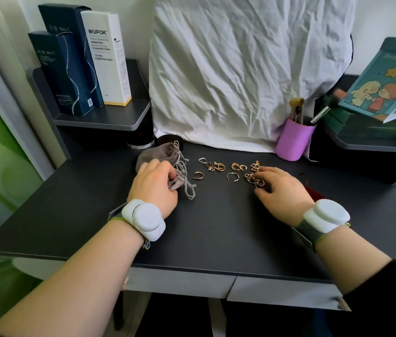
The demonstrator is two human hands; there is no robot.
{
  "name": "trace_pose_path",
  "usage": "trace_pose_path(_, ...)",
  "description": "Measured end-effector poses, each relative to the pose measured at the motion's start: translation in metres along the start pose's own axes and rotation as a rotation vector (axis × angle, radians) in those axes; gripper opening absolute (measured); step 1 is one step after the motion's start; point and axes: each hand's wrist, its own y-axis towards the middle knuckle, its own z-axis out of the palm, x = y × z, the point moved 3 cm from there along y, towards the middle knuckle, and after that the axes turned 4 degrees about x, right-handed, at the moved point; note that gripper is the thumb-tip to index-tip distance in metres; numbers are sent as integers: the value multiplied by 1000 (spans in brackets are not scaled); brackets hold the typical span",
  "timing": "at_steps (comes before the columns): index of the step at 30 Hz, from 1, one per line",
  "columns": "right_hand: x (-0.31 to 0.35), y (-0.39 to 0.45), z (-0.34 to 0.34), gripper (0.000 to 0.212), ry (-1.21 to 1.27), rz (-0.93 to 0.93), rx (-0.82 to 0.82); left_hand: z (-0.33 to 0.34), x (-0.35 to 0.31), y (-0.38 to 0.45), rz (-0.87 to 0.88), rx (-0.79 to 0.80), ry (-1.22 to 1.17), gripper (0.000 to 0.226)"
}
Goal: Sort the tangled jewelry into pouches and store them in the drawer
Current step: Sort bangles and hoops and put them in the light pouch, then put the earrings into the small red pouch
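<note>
Several gold and silver earrings and rings (216, 166) lie scattered across the dark desk (70, 210). A tangled gold cluster (253, 177) sits at their right end. My right hand (282, 190) rests there, its fingertips touching the cluster; whether they pinch a piece I cannot tell. My left hand (154, 183) grips a grey drawstring pouch (176, 182) by its mouth, cords trailing to the right. More grey pouches (158, 153) lie stacked just behind that hand. Two shut grey drawers (180, 282) run under the desk's front edge.
A purple brush cup (293, 141) stands at the back right. A crumpled white cloth (240, 69) hangs behind the jewelry. Boxes (90, 62) stand on the left shelf, a picture book (384, 86) on the right shelf. Something red (314, 193) peeks out behind my right wrist.
</note>
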Motion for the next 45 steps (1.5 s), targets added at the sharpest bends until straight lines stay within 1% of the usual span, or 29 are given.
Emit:
trace_pose_path(3, -12, -3, -2, 47, -20, 34, 36, 3, -13, -1, 82, -23, 14, 29)
trace_pose_path(6, -23, -6, -2, 49, -16, 61, 76, 7, -34, -2, 210, -52, -20, 27)
trace_pose_path(10, -37, -2, -4, 56, -37, 109, 101, 22, -59, -3, 334, 46, -69, 25)
trace_pose_path(13, -36, 2, -2, 60, -69, 106, 130, 39, -65, 2, 299, 173, -36, 39)
trace_pose_path(16, -28, 5, 5, 61, -77, 31, 136, 51, -65, 8, 218, 263, 18, 51)
trace_pose_path(19, -19, 7, 10, 57, -55, -43, 113, 54, -65, 12, 199, 285, 35, 53)
trace_pose_path(23, -14, 4, 11, 49, 12, -132, 131, 55, -73, 13, 245, 336, 16, 51)
trace_pose_path(26, -21, 1, 3, 45, 91, -109, 81, 55, -83, 9, 311, 365, -38, 49)
trace_pose_path(31, -47, -5, -17, 44, 49, -7, 39, 58, -95, -1, 432, 402, -162, 48)
trace_pose_path(33, -56, -7, -21, 49, 40, 52, 64, 63, -97, -3, 460, 462, -158, 49)
trace_pose_path(35, -60, -9, -22, 55, 47, 113, 127, 69, -99, -3, 469, 504, -131, 47)
trace_pose_path(38, -63, -11, -22, 56, 13, 129, 150, 74, -106, -1, 454, 497, -128, 44)
trace_pose_path(41, -63, -10, -24, 45, -7, 102, 112, 71, -107, 2, 427, 461, -150, 42)
trace_pose_path(45, -64, -10, -35, 32, 132, 132, 147, 58, -109, 3, 376, 356, -253, 38)
